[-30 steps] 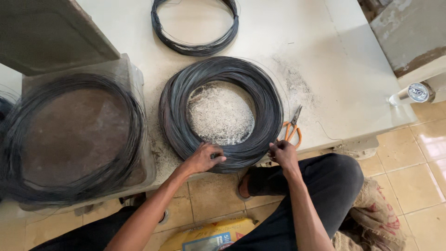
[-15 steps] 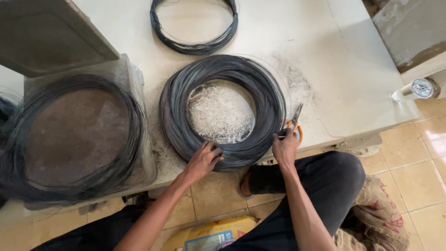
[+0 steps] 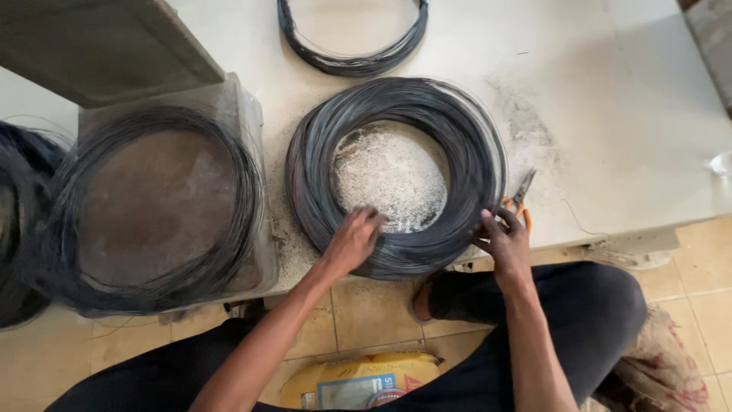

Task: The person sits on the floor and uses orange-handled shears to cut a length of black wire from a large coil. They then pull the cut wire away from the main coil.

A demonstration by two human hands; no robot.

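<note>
Dusty pale slab (image 3: 610, 114); both hands (image 3: 352, 243) (image 3: 503, 240) on thick dark wire coil (image 3: 396, 172).

Pale dusty worktable (image 3: 610, 91), beige tiled floor (image 3: 709, 305), soft daylight

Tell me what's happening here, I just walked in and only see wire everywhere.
A seated person works at a thick coil of dark wire lying flat on a pale slab. The left hand rests on the coil's near inner edge; the right hand grips its outer edge, beside orange-handled pliers. Another wire coil sits on a block to the left, and a thinner wire ring lies beyond.
</note>
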